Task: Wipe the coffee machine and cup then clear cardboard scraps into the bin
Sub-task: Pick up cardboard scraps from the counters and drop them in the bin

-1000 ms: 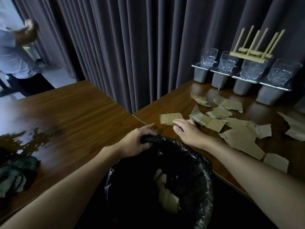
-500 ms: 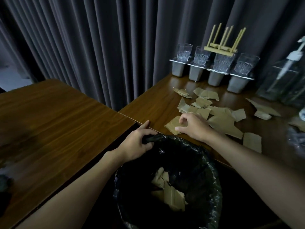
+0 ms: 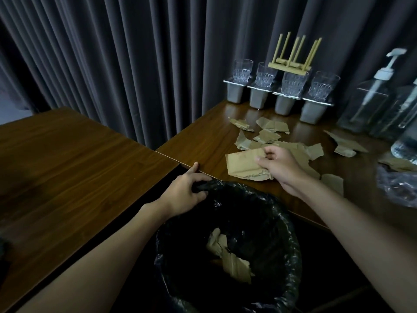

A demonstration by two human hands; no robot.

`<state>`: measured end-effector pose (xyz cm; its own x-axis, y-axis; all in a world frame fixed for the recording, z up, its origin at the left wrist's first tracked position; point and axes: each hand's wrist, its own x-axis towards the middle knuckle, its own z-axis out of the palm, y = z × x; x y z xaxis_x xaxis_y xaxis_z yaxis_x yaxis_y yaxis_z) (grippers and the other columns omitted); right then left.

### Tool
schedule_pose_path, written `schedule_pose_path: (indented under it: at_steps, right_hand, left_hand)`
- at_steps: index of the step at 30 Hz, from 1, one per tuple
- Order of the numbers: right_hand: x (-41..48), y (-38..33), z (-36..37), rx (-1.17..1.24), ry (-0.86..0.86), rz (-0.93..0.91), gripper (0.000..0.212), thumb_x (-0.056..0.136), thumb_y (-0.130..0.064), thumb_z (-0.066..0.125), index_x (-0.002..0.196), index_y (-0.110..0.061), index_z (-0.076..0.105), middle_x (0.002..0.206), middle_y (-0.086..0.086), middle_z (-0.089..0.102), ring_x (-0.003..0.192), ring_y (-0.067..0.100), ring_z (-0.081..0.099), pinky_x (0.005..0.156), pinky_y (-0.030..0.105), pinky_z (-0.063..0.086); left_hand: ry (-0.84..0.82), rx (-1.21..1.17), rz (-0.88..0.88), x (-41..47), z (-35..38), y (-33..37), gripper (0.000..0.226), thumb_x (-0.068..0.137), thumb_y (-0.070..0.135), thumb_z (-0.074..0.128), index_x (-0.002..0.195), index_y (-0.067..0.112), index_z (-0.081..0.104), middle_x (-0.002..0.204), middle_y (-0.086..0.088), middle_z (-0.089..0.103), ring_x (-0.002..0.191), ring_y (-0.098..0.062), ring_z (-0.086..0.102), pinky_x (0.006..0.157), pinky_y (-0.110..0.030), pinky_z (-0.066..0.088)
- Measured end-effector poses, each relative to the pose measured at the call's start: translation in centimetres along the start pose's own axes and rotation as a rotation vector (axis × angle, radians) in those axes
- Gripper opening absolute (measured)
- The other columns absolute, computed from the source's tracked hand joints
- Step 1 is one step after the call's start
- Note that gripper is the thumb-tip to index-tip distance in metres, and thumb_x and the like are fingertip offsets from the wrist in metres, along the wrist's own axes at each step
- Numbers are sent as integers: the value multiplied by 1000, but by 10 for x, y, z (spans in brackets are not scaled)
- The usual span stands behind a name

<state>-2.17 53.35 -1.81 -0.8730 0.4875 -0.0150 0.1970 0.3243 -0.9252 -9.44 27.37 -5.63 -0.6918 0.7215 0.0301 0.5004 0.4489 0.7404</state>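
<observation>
A bin lined with a black bag stands below the table edge, with cardboard scraps lying inside it. My left hand grips the bag's rim at its far left side. My right hand pinches a large cardboard scrap, lifted just off the table above the bin's far edge. Several more torn scraps lie scattered on the right table behind it. No coffee machine or cup is in view.
A row of drinking glasses on grey holders lines the back edge by the dark curtain. Pump bottles stand at the far right, crumpled clear plastic near them. A second wooden table extends left.
My right hand has pinched the large cardboard scrap and raised it off the table toward the bin. My left hand kept its hold on the bag rim. The view swung right.
</observation>
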Motion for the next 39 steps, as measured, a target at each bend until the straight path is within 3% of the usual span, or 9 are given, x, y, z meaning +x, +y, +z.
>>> schedule_pose_path:
  at_steps: [3,6,12,16,19,24,28,35,39]
  right_hand:
    - [-26,-6,-12,237,-180,-5,22,89,-5,65,110,-10,64,103,8,74,95,17,71,78,25,57]
    - [-47,-4,-20,57,-334,-49,24,90,-17,67,113,-19,66,105,0,74,98,9,69,82,22,54]
    - [-65,20,-53,-159,11,-105,18,93,-23,64,110,-23,68,109,-7,67,105,8,61,91,28,50]
    - [-77,45,-81,-486,229,-132,23,94,-20,60,117,-21,64,115,-8,61,116,15,55,98,35,44]
    - [-88,58,-92,-650,196,-14,33,96,-27,57,129,-23,57,128,-2,58,124,21,50,107,52,36]
    - [-98,68,-89,-477,225,-154,29,96,-20,56,124,-20,61,121,-3,62,116,14,55,97,33,46]
    - [-90,72,-94,-656,275,-50,44,93,-26,60,136,-19,51,136,2,53,125,26,47,104,51,39]
    - [-78,68,-100,-724,135,124,73,91,-41,61,151,-34,21,151,-1,36,138,30,28,107,53,23]
    - [-77,65,-104,-654,120,159,77,87,-40,67,149,-36,22,146,-3,41,137,26,31,107,51,22]
  left_hand:
    - [3,-1,4,0,0,2,37,93,11,67,126,27,65,149,8,47,154,-10,3,122,-39,23]
    - [5,-1,41,2,5,7,36,92,12,69,125,26,67,144,8,54,154,-13,9,125,-44,17]
    - [-39,-73,90,5,26,27,34,92,10,69,120,28,69,141,5,57,154,-13,11,123,-33,18]
    - [-48,-44,104,7,36,32,34,92,11,68,122,27,69,144,2,56,154,-12,8,117,-25,18]
    - [-50,-19,99,8,35,32,33,92,11,68,122,27,68,145,-1,54,154,-12,9,116,-24,22]
    - [-43,-2,119,9,36,32,37,91,12,70,109,44,64,133,13,52,153,-11,13,116,-25,21]
    - [-36,7,136,10,37,31,44,90,11,71,101,53,60,122,22,49,152,-10,14,118,-27,21]
    - [-41,23,108,7,35,33,38,90,13,71,111,44,64,150,-6,48,152,-9,14,115,-26,25]
    - [-50,29,90,7,33,33,35,91,13,71,117,35,66,155,-10,42,152,-10,14,122,-37,27]
